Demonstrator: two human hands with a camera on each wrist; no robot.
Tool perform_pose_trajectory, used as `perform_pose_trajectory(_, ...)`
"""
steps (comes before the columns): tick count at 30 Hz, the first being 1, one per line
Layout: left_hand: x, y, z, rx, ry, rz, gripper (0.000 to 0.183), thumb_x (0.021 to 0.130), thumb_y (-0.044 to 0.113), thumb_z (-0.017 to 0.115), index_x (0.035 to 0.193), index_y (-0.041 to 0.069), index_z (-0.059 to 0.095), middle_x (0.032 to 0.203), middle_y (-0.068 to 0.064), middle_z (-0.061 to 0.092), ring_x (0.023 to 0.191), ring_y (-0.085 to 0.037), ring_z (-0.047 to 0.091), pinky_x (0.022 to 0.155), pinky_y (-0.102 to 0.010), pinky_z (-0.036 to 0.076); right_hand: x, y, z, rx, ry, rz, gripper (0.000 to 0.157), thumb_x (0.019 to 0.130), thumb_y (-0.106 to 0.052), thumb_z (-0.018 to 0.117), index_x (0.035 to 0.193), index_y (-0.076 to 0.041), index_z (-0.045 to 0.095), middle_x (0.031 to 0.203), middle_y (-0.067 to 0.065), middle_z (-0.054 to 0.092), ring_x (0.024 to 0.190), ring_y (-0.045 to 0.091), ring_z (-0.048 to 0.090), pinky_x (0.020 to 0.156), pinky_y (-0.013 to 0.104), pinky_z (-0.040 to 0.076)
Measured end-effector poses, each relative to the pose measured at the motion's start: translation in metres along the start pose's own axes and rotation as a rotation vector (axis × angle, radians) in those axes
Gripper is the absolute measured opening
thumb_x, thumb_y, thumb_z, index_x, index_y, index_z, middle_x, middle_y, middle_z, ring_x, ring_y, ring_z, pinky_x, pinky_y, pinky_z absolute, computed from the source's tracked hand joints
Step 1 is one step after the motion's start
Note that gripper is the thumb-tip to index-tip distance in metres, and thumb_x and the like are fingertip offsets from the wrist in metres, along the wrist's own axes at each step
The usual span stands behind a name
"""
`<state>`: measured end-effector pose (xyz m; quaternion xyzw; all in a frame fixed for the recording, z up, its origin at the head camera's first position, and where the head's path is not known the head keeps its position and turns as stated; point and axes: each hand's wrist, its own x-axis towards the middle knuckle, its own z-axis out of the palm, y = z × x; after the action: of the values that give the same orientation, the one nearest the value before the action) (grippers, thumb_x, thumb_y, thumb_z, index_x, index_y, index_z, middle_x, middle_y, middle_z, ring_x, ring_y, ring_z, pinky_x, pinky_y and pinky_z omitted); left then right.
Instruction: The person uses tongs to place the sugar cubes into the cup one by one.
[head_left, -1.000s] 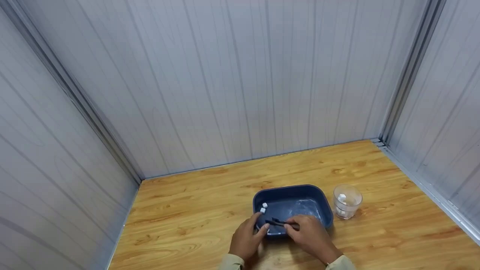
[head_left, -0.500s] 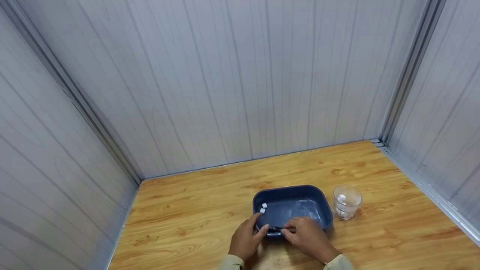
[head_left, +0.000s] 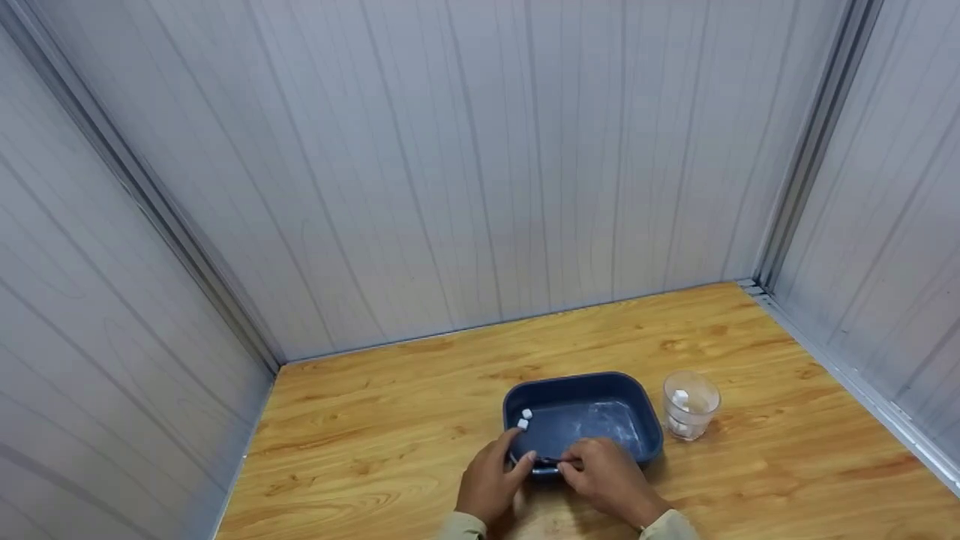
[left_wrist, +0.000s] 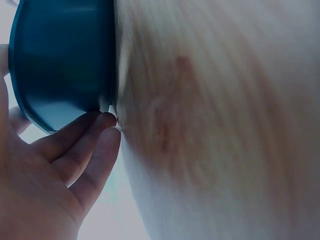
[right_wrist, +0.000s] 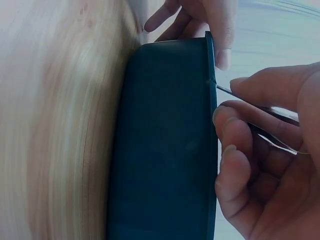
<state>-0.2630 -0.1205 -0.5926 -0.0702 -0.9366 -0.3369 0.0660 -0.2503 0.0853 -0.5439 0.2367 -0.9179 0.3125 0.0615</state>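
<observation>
Near the front of the table sits a dark blue tub (head_left: 592, 420). My left hand (head_left: 487, 480) holds its near left corner, thumb at the rim and fingers against the outer wall in the left wrist view. In my right hand (head_left: 611, 476) I pinch thin dark tweezers (right_wrist: 286, 117) between thumb and forefinger over the near rim. Their tips reach down behind the near wall and are hidden. Two small white cubes (head_left: 523, 424) lie inside by the tub's left wall.
A clear glass (head_left: 703, 421) with several white cubes (head_left: 680, 397) stands right of the tub. The wooden table (head_left: 360, 427) meets pale panel walls (head_left: 420, 187) at the back and sides.
My right hand has shifted slightly left and nearer, and the tweezers have dropped from the tub's middle to its near wall. My left hand keeps its place at the corner.
</observation>
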Motion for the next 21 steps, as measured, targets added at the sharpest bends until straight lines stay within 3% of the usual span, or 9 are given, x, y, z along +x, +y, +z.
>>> perform_pose_trajectory(9, -0.0017, -0.001, 0.0006, 0.013, 0.004, -0.011, 0.05, 0.085, 0.055, 0.055, 0.127, 0.028, 0.055, 0.11, 0.004, 0.062, 0.1, -0.017, 0.058, 0.083, -0.042, 0.046, 0.0007, -0.0013, 0.0029, 0.002, -0.034, 0.003, 0.012, 0.085, -0.021, 0.064, 0.085, -0.013, 0.073, 0.081, -0.011, 0.064, 0.075, 0.005, 0.059, 0.067, 0.033, 0.05)
perform_pose_trajectory(16, 0.0007, 0.001, 0.0007, 0.009, -0.008, -0.035, 0.048, 0.086, 0.054, 0.055, 0.128, 0.03, 0.054, 0.112, 0.005, 0.061, 0.103, -0.016, 0.057, 0.085, -0.042, 0.045, -0.0006, -0.0017, 0.0037, -0.013, 0.011, -0.022, 0.009, 0.084, -0.018, 0.065, 0.084, -0.013, 0.072, 0.08, -0.009, 0.064, 0.075, 0.007, 0.06, 0.067, 0.033, 0.05)
perform_pose_trajectory(21, -0.0002, -0.0003, 0.0013, 0.005, 0.005, -0.007, 0.05, 0.086, 0.057, 0.053, 0.128, 0.03, 0.054, 0.111, 0.004, 0.062, 0.102, -0.016, 0.057, 0.084, -0.041, 0.046, -0.0024, -0.002, 0.0037, -0.009, 0.025, -0.012, 0.01, 0.085, -0.019, 0.065, 0.086, -0.011, 0.072, 0.08, -0.008, 0.064, 0.075, 0.008, 0.06, 0.067, 0.033, 0.05)
